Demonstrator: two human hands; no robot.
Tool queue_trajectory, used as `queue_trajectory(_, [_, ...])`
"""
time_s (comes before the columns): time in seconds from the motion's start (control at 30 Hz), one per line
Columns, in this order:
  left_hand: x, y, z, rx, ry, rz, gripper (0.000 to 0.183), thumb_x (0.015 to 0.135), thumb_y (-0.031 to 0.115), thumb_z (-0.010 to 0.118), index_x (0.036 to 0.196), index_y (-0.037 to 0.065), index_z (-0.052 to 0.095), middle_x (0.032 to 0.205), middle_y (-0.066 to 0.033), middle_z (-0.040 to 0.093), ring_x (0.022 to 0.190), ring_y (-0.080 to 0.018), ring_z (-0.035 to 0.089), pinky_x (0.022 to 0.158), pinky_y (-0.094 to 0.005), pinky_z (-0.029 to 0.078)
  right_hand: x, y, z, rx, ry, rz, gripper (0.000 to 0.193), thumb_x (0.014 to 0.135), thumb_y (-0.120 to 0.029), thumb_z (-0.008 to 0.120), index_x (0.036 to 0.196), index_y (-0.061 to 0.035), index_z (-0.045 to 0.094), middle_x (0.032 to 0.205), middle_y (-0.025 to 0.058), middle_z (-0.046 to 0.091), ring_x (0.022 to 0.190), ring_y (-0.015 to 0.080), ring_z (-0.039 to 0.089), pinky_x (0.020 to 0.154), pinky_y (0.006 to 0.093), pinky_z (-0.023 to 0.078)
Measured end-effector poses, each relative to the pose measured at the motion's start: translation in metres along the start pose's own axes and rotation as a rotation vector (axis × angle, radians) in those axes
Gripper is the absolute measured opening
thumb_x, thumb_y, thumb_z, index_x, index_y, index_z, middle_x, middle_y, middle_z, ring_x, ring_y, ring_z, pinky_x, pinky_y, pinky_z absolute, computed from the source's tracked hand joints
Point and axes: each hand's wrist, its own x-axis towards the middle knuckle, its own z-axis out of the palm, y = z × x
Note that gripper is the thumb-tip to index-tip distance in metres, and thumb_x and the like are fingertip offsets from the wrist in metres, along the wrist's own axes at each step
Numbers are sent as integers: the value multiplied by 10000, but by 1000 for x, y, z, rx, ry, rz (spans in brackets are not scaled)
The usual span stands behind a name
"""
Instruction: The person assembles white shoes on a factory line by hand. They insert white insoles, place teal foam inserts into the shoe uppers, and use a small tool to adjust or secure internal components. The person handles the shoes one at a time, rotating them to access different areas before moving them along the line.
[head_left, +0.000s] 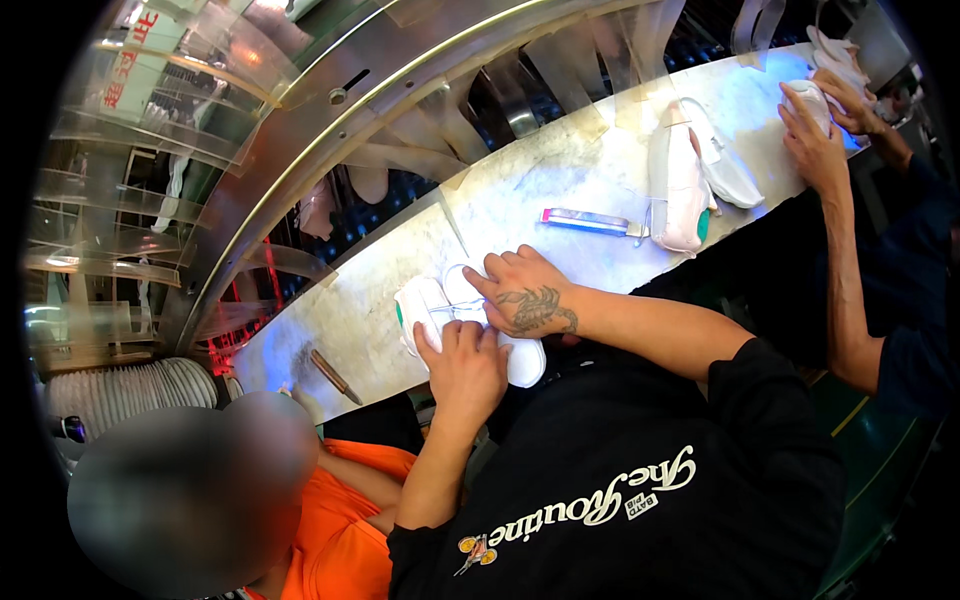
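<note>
A white shoe [425, 308] with a green patch at one end lies on the bench in front of me. My left hand [465, 365] is closed over its near side, fingers bent onto it. From the right, my right hand [522, 290] reaches across it, its fingertips pressed together at the middle of the shoe. Thin white laces [462, 308] run between the two hands, and a white loop stands up beside my right fingers. A smooth white rounded end [525, 362] shows below my hands; whether it belongs to the same shoe is hidden.
Right of my hands lie a flat blue-and-white strip [590, 220] with a pink end and a pair of white shoes [683, 185]. A brown-handled tool [335, 377] is at left. Co-workers flank me; the right one holds a white shoe [808, 105]. Clear plastic flaps [450, 130] hang beyond the bench [560, 170].
</note>
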Motion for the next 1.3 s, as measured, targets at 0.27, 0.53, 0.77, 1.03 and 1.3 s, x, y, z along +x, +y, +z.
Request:
queue_trajectory(0.27, [-14,1,-15,-138,161,84,401,885,274,845,1197,43,745,1162,-115,647,1181,-350,599,1212,-728,272,6,18,-43,150,-280,-5,768,877,-355,737,1566,-61,567,1217,191,678,1049,367,701,925,474,525])
queue_trajectory(0.53, [-92,-1,36,-574,368,-617,607,871,229,920,1316,-42,608,1187,-226,647,1148,-371,646,1027,-453,525,-82,2,-18,263,91,-455,353,824,-252,887,1126,-155,731,1254,97,657,1311,338,611,1158,563,437])
queue_trajectory(0.77, [-68,-14,-32,-714,609,-283,455,901,-30,835,1321,-53,664,1225,-226,735,992,-292,749,808,-338,604,-54,-59,-70,703,349,-452,362,908,-95,826,1259,-36,754,1061,101,676,1008,309,669,994,502,541])
queue_trajectory(1.03, [-40,12,-61,-1545,353,-306,480,1018,-83,667,1485,-53,561,1570,-244,561,1219,-239,718,943,-325,616,-65,-91,-77,925,377,-117,224,1069,-78,663,1261,27,713,1073,143,658,898,230,622,817,333,514])
queue_trajectory(1.3, [-42,46,-32,-1790,461,35,381,1088,99,678,1334,-45,424,1712,-328,322,1409,-340,612,1116,-398,558,-94,-84,-85,1013,371,75,160,1054,-40,698,1207,3,681,1146,106,617,896,138,571,802,277,474])
